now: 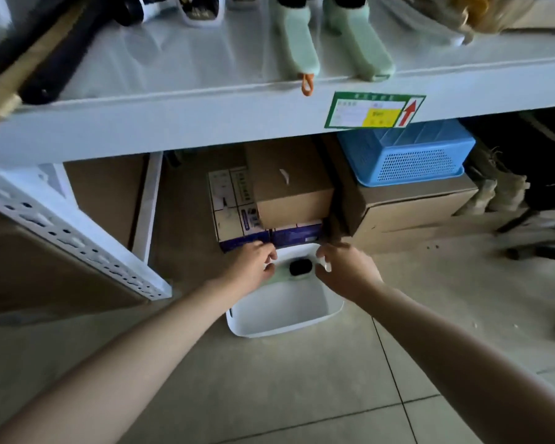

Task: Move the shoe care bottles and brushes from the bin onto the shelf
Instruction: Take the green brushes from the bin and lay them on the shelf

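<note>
A white bin stands on the floor in front of the shelf. At its far end lies a pale green brush with a black oval patch on top. My left hand grips the brush's left end. My right hand closes on its right end, with a small white bit showing at the fingertips. The near part of the bin looks bare. On the shelf lie two mint green brushes and, at the left, a dark brush beside a tan one.
Cardboard boxes are stacked under the shelf just behind the bin, with a blue perforated basket on the right box. A perforated white shelf post slants at the left. Chair legs reach in at the right. The floor is tiled.
</note>
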`<state>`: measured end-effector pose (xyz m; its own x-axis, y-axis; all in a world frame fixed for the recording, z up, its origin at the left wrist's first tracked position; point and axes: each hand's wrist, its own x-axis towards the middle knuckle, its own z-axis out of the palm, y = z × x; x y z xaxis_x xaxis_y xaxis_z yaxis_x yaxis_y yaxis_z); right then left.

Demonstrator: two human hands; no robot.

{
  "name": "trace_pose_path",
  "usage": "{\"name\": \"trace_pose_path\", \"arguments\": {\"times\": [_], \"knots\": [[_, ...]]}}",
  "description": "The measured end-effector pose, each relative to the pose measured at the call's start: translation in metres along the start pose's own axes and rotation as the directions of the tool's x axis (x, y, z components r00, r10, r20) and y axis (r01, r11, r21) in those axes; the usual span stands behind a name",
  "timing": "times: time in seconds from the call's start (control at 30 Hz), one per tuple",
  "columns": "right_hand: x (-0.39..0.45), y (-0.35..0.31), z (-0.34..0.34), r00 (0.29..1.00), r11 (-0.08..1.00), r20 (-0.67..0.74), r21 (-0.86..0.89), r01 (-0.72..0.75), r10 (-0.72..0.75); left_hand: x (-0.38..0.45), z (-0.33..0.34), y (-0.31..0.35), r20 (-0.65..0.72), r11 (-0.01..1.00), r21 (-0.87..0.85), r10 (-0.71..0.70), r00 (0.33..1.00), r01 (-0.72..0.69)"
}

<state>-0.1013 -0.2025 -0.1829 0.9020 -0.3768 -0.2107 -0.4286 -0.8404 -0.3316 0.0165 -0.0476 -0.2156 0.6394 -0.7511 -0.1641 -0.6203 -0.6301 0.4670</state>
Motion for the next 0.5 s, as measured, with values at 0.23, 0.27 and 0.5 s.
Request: {"name": "trace_pose_path", "arguments": {"times": [0.23, 0.27, 0.5], "knots": [[0.013, 0.017, 0.062, 0.980, 0.997, 0.192, 0.038, -0.062, 0.054, 0.020, 0.081, -0.042, 0.246, 0.947, 0.310, -0.168, 0.955, 0.087], [0.015, 0.022, 0.065, 0.981, 0.996, 0.179, 0.037, -0.080, 0.072, 0.021, 0.088, -0.042, 0.256, 0.941, 0.327, -0.174, 0.951, 0.084], [0.021, 0.046, 0.075, 0.975, 0.978, 0.069, -0.019, -0.208, 0.209, 0.040, 0.129, -0.051, 0.131, 0.963, 0.187, -0.221, 0.966, 0.195]]}}
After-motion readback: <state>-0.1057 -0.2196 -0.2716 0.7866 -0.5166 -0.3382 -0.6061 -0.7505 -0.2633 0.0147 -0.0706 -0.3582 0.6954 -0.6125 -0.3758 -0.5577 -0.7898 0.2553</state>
